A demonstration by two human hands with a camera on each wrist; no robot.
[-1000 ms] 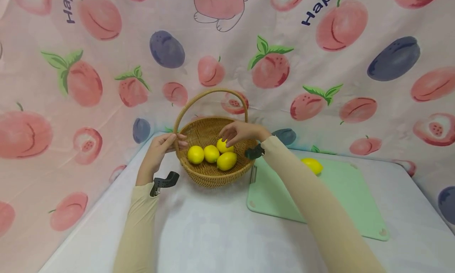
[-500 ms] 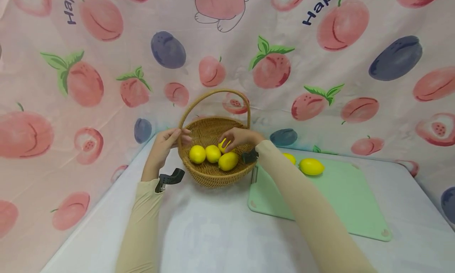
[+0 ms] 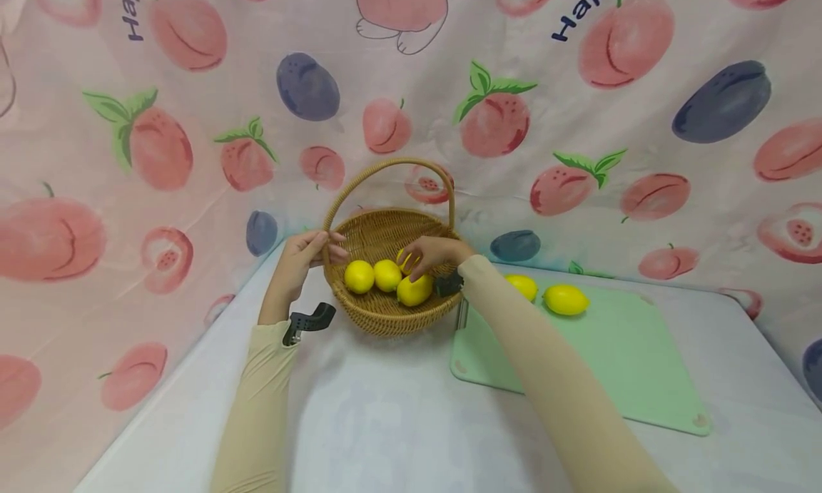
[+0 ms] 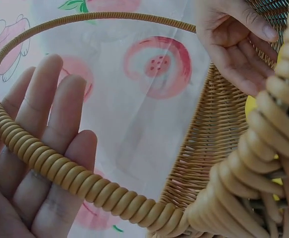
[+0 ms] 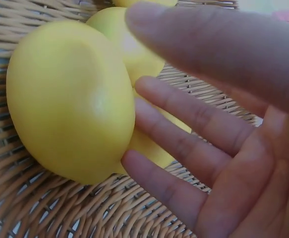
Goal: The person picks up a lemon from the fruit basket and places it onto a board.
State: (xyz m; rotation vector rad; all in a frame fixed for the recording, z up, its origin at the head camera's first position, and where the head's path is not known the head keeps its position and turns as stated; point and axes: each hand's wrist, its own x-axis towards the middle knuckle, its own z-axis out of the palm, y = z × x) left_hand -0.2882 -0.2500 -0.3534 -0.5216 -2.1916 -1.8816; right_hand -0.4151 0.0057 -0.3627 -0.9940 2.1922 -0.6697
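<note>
The left hand [image 3: 298, 263] holds the side of the wicker basket's handle [image 3: 398, 162]. In the left wrist view, its long fingers [image 4: 67, 106] lie nearly straight behind the handle, with a bit of thumb at the left edge. Inside the basket [image 3: 379, 323] lie several yellow lemons, among them a left one [image 3: 359, 276], a middle one [image 3: 387, 275] and a front one [image 3: 414, 291]. Over the right-hand lemons hovers the right hand [image 3: 433, 252], partly covering one at the back. Its fingers are spread, tips right beside a large lemon [image 5: 70, 101] in the right wrist view.
A pale green cutting board [image 3: 616, 364] lies right of the basket, its metal-edged left end close to the wicker. Two more lemons rest on it, one [image 3: 521, 286] partly behind the right sleeve, the other [image 3: 566, 300] beside it. A fruit-print cloth [image 3: 411, 65] hangs behind.
The right hand has come down and slightly toward the front lemon. The left hand has slid a little right along with the handle. A second lemon on the board has come into sight.
</note>
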